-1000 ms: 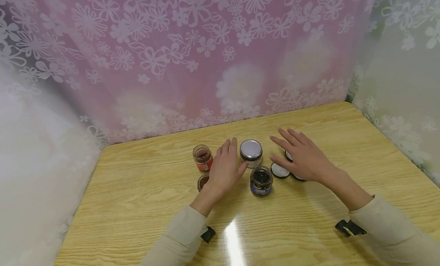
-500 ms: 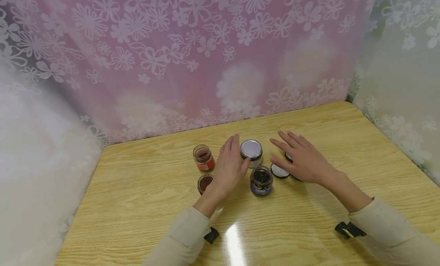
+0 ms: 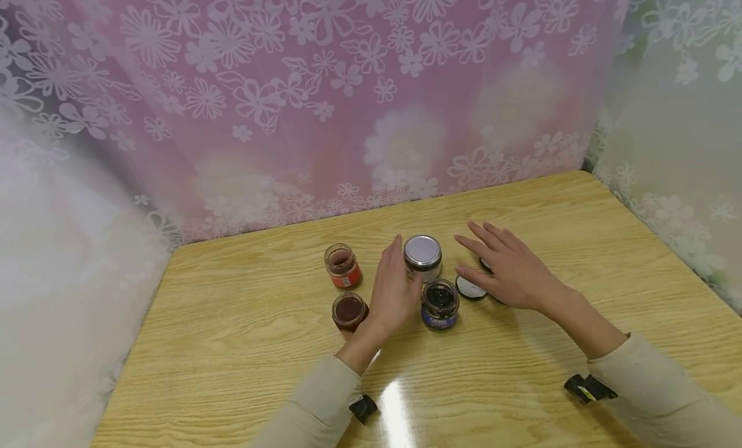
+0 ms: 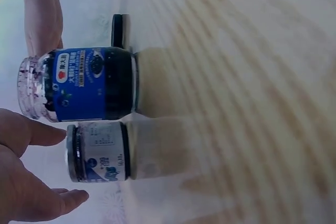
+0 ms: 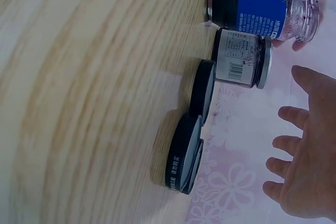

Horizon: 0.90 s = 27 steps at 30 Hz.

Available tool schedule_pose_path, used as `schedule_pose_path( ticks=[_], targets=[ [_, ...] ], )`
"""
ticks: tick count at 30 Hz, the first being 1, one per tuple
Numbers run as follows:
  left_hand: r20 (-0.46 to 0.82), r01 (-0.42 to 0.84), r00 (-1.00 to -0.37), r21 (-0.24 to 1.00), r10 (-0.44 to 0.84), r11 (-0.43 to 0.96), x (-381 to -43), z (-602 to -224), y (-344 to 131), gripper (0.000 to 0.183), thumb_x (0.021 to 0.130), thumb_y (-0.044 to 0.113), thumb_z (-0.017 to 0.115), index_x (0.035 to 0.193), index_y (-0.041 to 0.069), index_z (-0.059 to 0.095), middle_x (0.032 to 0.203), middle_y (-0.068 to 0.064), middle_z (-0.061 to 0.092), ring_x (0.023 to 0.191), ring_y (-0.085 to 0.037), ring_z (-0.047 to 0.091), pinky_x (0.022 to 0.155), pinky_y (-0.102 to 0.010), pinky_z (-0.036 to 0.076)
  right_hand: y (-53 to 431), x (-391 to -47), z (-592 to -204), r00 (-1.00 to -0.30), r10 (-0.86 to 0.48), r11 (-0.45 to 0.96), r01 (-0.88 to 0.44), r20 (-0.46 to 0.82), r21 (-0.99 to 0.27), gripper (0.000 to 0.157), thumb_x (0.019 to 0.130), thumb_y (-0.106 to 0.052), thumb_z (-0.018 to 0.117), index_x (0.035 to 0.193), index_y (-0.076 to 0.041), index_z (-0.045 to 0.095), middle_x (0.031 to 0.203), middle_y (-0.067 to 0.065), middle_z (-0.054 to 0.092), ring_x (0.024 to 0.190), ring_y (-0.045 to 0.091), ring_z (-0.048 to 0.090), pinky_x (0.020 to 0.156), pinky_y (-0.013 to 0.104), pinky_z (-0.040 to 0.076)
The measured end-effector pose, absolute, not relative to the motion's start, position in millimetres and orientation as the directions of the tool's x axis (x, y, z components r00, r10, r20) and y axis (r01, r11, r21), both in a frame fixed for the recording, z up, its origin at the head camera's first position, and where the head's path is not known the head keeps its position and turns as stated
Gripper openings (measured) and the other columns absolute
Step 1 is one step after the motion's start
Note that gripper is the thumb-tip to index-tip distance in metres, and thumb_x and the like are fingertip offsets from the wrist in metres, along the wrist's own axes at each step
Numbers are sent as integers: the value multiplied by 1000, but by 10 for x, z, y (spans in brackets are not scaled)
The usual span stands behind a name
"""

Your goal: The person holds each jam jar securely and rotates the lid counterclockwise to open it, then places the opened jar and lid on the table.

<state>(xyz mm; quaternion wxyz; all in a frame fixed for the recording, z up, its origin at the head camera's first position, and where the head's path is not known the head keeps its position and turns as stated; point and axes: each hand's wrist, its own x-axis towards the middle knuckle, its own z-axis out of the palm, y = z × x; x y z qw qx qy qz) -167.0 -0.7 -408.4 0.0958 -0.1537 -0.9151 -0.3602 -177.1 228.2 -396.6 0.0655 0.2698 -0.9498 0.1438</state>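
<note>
Just left of the jar with a silver lid (image 3: 422, 251), my left hand (image 3: 395, 293) hovers, its fingers extended and holding nothing. The left wrist view has its thumb and fingers (image 4: 73, 198) spread around the level of that jar's lid (image 4: 70, 153). In front stands an uncapped jar with a blue label (image 3: 440, 306) and dark contents. My right hand (image 3: 513, 271) hangs with spread fingers over several dark-rimmed lids (image 3: 471, 288), partly hiding them. In the right wrist view the lids (image 5: 184, 153) lie on the table, apart from the hand.
An uncapped jar with a red label (image 3: 343, 268) stands at the left. Nearer is another uncapped jar with brown contents (image 3: 350, 311), beside the left wrist. The wooden table (image 3: 232, 345) meets a pink flowered curtain (image 3: 324, 113) at the back.
My left hand has shifted right, toward the silver-lidded jar, uncovering more of the brown jar. The right hand has barely moved, and the jars stand where they were.
</note>
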Motion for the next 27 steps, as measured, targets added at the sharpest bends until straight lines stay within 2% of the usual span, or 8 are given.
schedule_pose_path(
  ticks=[9, 18, 27],
  targets=[
    [182, 236, -972, 708, 151, 666, -1673, -4220, -36, 78, 87, 17, 72, 147, -3, 27, 139, -20, 43, 128, -30, 42, 103, -41, 37, 2269, -1768, -3958, -842, -498, 815, -536, 207, -221, 63, 97, -47, 51, 147, -12, 38, 151, 20, 27, 137, 41, 23, 108, 55, 18],
    [109, 201, -978, 732, 179, 651, -1705, -4261, -86, 80, 87, 22, 72, 148, 0, 25, 138, -16, 44, 124, -27, 47, 99, -39, 41, 2267, -1773, -3978, -849, -492, 819, -526, 191, -229, 62, 97, -47, 50, 147, -12, 38, 152, 19, 26, 138, 40, 22, 109, 54, 17],
    [102, 220, -972, 710, 212, 669, -1776, -4329, -161, 81, 85, 27, 74, 147, 2, 28, 136, -14, 45, 123, -25, 48, 99, -38, 41, 2279, -1782, -3976, -848, -499, 817, -529, 178, -227, 62, 97, -47, 50, 147, -12, 38, 152, 19, 27, 138, 40, 22, 109, 54, 17]
  ],
)
